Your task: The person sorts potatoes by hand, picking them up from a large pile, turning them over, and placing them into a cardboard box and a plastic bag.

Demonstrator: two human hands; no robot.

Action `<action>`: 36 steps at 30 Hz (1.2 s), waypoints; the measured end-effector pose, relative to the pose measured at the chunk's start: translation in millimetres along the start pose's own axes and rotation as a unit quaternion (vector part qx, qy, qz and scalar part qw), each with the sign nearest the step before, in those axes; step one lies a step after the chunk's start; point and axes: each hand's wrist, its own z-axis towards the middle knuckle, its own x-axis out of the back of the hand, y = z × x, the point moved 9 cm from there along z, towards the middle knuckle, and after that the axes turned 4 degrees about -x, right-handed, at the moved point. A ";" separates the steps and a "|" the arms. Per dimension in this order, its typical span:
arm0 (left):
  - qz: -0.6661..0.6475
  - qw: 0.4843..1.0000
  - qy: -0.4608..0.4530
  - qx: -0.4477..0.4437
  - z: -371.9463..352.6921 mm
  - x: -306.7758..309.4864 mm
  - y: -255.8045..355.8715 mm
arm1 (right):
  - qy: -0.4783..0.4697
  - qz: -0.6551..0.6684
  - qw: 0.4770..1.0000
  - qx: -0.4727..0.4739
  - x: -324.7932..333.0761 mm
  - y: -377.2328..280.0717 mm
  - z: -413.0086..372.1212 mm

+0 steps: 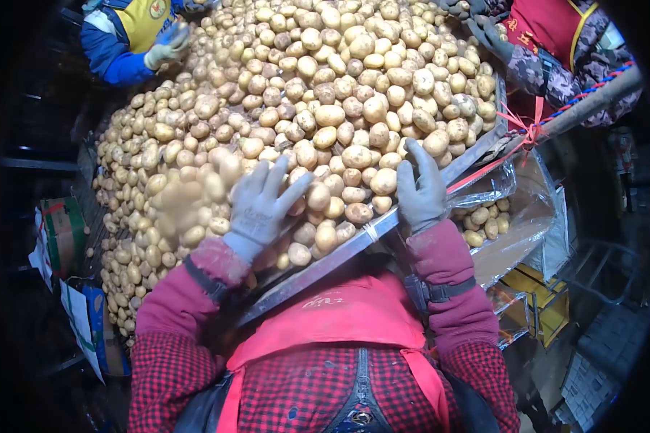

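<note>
A big heap of potatoes point(325, 115) fills the metal-edged table point(318, 265) before me. My left hand point(262, 209), in a grey glove, lies over the near part of the heap with its fingers spread and nothing gripped. Blurred potatoes point(184, 202) show just to its left. My right hand point(420, 189), gloved the same way, is at the table's metal edge with its fingers apart, beside a larger potato point(384, 182). It holds nothing.
Two people stand across the heap, one in a blue sleeve point(112, 54) at upper left, one in a camouflage sleeve point(531, 72) at upper right. A plastic-lined box point(513, 249) with potatoes stands at right, below a slanting pole point(592, 97). Cartons point(65, 234) are at left.
</note>
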 end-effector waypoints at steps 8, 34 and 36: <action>-0.064 0.997 0.019 -0.037 85.0 -25.9 -16.8 | 0.005 -0.129 0.991 0.042 -11.8 -11.4 2.6; -0.151 0.971 -0.178 0.055 70.4 -6.9 -177.3 | 0.039 -0.067 0.996 0.054 -4.4 -10.4 2.2; -0.174 0.959 -0.206 0.083 17.7 4.5 -170.6 | 0.033 -0.071 0.995 0.063 -4.6 -8.8 2.3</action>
